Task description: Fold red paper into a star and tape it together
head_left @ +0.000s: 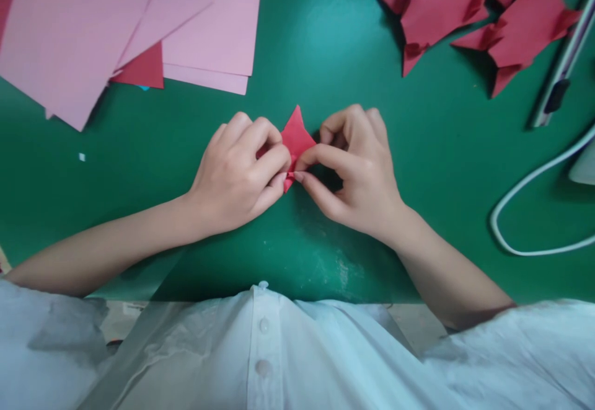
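Note:
A small folded piece of red paper (298,136) with pointed corners is between my two hands, over the middle of the green table. My left hand (244,165) grips its left side, with thumb and fingers closed near the lower edge. On the other side, my right hand (356,165) pinches the paper's lower right edge between thumb and forefinger. One point of the paper sticks up away from me, and a smaller tip shows below my fingertips. My fingers hide the left part of the paper.
Pink paper sheets (209,38) overlap at the back left, with a red paper corner (144,69) beneath. Folded red paper shapes (525,28) lie at the back right, beside a slim cutter-like tool (555,90). A white cable (499,211) loops at the right on the green table (446,168).

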Demonstrator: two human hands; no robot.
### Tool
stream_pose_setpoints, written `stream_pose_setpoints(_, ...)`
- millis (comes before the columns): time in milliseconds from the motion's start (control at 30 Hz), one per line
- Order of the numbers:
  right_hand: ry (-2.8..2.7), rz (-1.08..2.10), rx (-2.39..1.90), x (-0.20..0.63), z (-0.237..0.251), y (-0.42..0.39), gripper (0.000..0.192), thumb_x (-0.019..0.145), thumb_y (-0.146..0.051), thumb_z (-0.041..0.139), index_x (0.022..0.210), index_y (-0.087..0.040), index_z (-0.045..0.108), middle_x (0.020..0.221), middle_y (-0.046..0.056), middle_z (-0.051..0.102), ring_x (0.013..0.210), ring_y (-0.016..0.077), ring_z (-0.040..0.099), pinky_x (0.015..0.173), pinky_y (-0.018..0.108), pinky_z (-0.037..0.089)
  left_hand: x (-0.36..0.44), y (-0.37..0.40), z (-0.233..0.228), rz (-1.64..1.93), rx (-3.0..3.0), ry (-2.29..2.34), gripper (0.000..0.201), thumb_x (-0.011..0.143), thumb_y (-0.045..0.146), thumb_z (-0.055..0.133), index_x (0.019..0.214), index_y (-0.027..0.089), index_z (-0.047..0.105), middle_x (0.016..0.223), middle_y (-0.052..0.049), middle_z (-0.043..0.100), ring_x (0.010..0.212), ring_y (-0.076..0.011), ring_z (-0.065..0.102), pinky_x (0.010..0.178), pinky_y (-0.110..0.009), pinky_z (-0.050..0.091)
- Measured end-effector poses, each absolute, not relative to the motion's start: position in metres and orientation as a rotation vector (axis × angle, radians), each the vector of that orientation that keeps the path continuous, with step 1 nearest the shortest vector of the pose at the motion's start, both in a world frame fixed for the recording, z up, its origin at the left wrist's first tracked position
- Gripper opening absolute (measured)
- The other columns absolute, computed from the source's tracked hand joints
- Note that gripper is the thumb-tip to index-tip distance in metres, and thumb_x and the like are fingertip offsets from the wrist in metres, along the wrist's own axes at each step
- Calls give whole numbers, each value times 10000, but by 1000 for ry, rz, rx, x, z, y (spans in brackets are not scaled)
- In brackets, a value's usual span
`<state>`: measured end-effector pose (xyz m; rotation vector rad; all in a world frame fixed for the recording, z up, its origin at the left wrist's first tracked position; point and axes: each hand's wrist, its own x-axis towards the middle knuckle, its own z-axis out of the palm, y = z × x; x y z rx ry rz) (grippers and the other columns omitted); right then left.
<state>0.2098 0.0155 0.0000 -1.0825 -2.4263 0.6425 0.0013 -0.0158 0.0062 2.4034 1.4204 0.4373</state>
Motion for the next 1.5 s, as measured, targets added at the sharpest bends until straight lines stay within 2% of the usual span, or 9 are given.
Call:
stream_pose_setpoints(333,-2455,608,-1082,210,0,14,155,918,-339,599,887,-223,698,1151,136,599,1039,304,544,874,501,441,-1,-17,5,375,2410,1401,179,963,299,494,955,175,624,1111,-121,622,1022,-287,574,878,-478,454)
stream_pose_setpoints(500,-2463,648,-1098,210,2,12,109,897,-326,633,888,-247,707,1293,132,567,1160,347,510,907,522,444,1,-20,7,310,2388,1439,174,952,288,502,1014,201,639,1175,-115,592,1085,-300,548,911,-490,443)
stream_pose_setpoints(667,-2509,640,-1146,209,5,10,97,880,-334,644,903,-252,691,1376,114,524,1200,357,491,922,527,441,1,-22,9,249,2323,1488,213,950,302,498,1080,236,653,1234,-107,558,1162,-319,511,966,-515,419)
stream_pose_setpoints(833,-2510,588,-1256,208,7,8,259,887,-408,629,1100,-270,678,1432,129,473,1240,403,473,961,599,414,1,-22,12,256,2291,1543,228,937,346,531,1106,266,660,1255,-117,542,1167,-337,491,952,-532,418)
stream_pose_setpoints(1000,-2466,628,-1334,210,8,7,430,890,-457,656,1298,-325,618,1514,119,439,1418,465,347,1085,679,342,2,-22,12,305,2280,1551,182,926,351,562,1049,279,675,1225,-114,549,1162,-344,488,943,-531,412)
stream_pose_setpoints(1200,-2443,659,-1263,212,6,7,494,914,-486,647,1388,-379,558,1570,93,436,1520,457,245,1142,713,305,1,-21,11,290,2271,1532,190,930,366,559,1044,275,681,1228,-113,549,1173,-346,486,952,-529,404)
stream_pose_setpoints(1500,-2505,610,-1202,213,3,8,504,950,-468,588,1442,-392,505,1575,98,441,1540,416,247,1157,692,290,-1,-20,8,335,2367,1508,188,935,346,539,1054,269,663,1207,-96,570,1140,-317,497,931,-503,423)
